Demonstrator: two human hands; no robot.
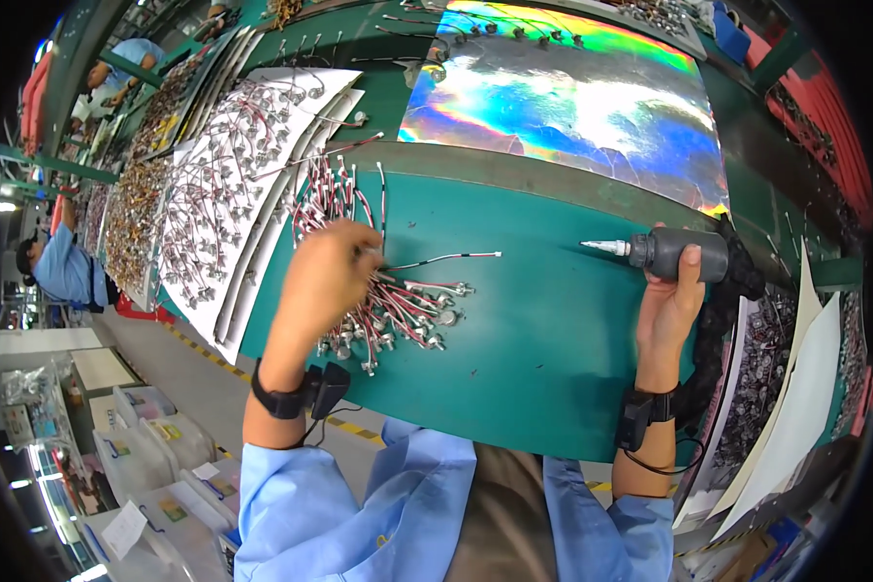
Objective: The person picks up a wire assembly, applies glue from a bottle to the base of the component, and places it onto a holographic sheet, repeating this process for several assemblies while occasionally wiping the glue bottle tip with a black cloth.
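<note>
In my right hand (671,301) lies a dark grey squeeze bottle (684,254), tipped on its side, its pale narrow nozzle (606,247) pointing left over the green mat. My left hand (335,267) is closed, fingers curled, above a heap of small round metal parts with red, black and white wires (398,310). What its fingers grip is hidden. From beside those fingertips a single wire (446,259) stretches right across the mat, ending in a small white connector. More wire ends of the heap stick up behind the hand.
The green mat (533,359) covers the table before me. Stacked white sheets (233,184) with wired parts stand at left. A shiny rainbow-reflecting sheet (572,97) lies at the back. More sheets (795,388) and black bundled material (737,262) sit right. Plastic bins (150,446) stand lower left; co-workers (63,262) sit further left.
</note>
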